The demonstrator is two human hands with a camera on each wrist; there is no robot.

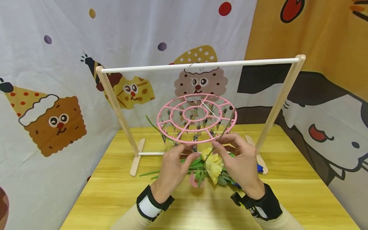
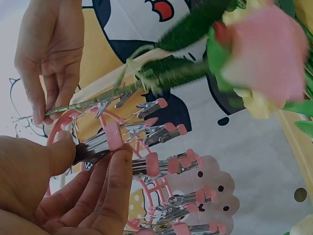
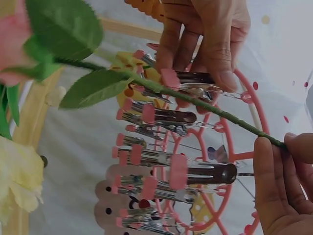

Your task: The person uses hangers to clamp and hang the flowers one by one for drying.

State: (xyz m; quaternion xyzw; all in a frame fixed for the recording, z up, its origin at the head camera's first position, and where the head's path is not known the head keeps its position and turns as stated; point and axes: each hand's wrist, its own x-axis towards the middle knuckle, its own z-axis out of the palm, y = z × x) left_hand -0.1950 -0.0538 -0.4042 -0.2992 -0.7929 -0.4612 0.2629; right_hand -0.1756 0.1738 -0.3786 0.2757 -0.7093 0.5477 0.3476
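Note:
My left hand (image 1: pixel 175 166) pinches a metal clip with a pink tip (image 2: pixel 114 136) between thumb and fingers. The clip hangs from the rim of a round pink drying rack (image 1: pixel 158 118), among several similar clips. My right hand (image 1: pixel 241 163) pinches the bare end of a green stem (image 3: pixel 220 112) close to the rack's front rim. This stem belongs to a pink artificial rose (image 2: pixel 264 54) with green leaves, its bloom pointing down toward the table. In the right wrist view the stem passes in front of the held clip and the left fingers.
The rack hangs by a hook from a white bar (image 1: pixel 161 67) between two wooden posts (image 1: pixel 277 105). Under it on the wooden table (image 1: pixel 115 191) lie green stems, a yellow flower (image 1: pixel 214 167) and a blue flower (image 1: pixel 260 168). A printed curtain (image 1: pixel 129 32) stands behind.

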